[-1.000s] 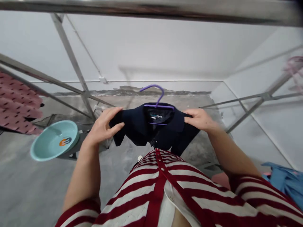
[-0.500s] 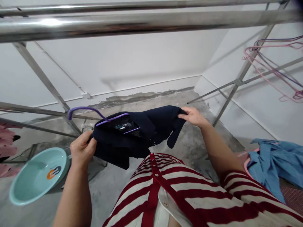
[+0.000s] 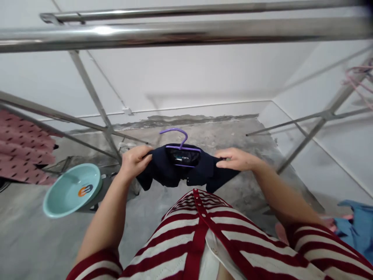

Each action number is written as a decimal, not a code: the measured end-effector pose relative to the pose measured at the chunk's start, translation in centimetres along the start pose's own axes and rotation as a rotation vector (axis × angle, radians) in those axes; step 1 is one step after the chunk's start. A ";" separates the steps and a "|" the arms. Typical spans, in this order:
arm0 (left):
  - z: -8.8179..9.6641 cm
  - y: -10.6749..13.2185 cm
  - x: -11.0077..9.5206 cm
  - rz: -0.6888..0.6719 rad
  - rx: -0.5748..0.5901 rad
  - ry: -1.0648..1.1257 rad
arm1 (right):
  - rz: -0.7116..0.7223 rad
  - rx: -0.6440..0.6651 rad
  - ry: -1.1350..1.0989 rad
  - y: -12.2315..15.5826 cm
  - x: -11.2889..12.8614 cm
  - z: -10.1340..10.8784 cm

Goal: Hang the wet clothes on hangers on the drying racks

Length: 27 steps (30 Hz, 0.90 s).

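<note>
Garment (image 3: pixel 173 175) of navy cloth is located at the centre of the frame, slightly below mid-height, spread sideways between our two hands. We hold it at both shoulders. The grip of our left hand (image 3: pixel 133 163), left of centre, is closed: curled fingers and thumb clamp the shoulder cloth. The grip of our right hand (image 3: pixel 237 159), right of centre, is closed to a pinch, with dark cloth between thumb and fingers. The purple hanger (image 3: pixel 183 147) sits within the collar; its hook rises above the neckline, tip toward the left of the frame. The inner label is too small for us to read.

Across the upper frame, the front rail (image 3: pixel 186 34) spans the full width, with the rear rail (image 3: pixel 186 11) above it. The hook stands below both rails, apart from them. At the left edge we see pink spotted cloth (image 3: pixel 26 146); below it, the turquoise basin (image 3: pixel 62 190). Pink hangers (image 3: pixel 357 79) occupy the upper right, blurred. Blue cloth (image 3: pixel 357 225) lies at the lower right, cut by the frame edge.
</note>
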<state>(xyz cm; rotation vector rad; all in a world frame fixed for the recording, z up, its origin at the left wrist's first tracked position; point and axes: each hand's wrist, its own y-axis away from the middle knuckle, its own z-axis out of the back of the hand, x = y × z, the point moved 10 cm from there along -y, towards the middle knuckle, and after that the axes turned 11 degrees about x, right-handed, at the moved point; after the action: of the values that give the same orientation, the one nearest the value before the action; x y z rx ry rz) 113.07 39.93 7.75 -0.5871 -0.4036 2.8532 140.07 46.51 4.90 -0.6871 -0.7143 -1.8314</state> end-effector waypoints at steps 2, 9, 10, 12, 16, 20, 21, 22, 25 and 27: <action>0.1 -0.1 0.8 0.002 0.029 0.031 | 0.038 0.115 -0.143 -2.2 0.1 -2.3; 2.0 1.5 7.0 0.098 -0.240 0.142 | 0.137 0.170 -0.967 -8.5 3.5 -7.6; 2.7 2.5 8.1 0.163 -0.360 0.157 | 0.150 0.123 -1.020 -9.2 4.2 -7.5; 3.4 5.2 9.6 0.299 -0.596 0.190 | 0.182 0.060 -1.056 -10.5 6.0 -7.2; 0.3 9.4 8.2 0.371 -0.687 0.319 | 0.231 -0.025 -0.998 -12.7 10.2 -6.0; -5.0 11.2 5.2 0.299 -0.461 0.520 | 0.278 -0.119 -0.909 -15.8 14.8 -4.9; -5.9 11.7 4.8 0.283 -0.417 0.561 | 0.299 -0.158 -0.890 -16.7 16.0 -4.5; -6.6 12.2 4.7 0.272 -0.384 0.598 | 0.318 -0.196 -0.874 -17.7 17.1 -4.2; -7.1 13.7 5.3 0.271 -0.331 0.688 | 0.363 -0.254 -0.835 -20.9 20.0 -3.7; -6.6 15.0 6.2 0.283 -0.333 0.731 | 0.402 -0.275 -0.811 -23.0 21.4 -3.5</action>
<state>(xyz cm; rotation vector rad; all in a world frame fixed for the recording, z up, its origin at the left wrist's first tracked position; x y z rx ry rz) 108.13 28.83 -4.86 -1.7811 -0.6942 2.5554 111.04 38.34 14.54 -1.6720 -0.7571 -1.2537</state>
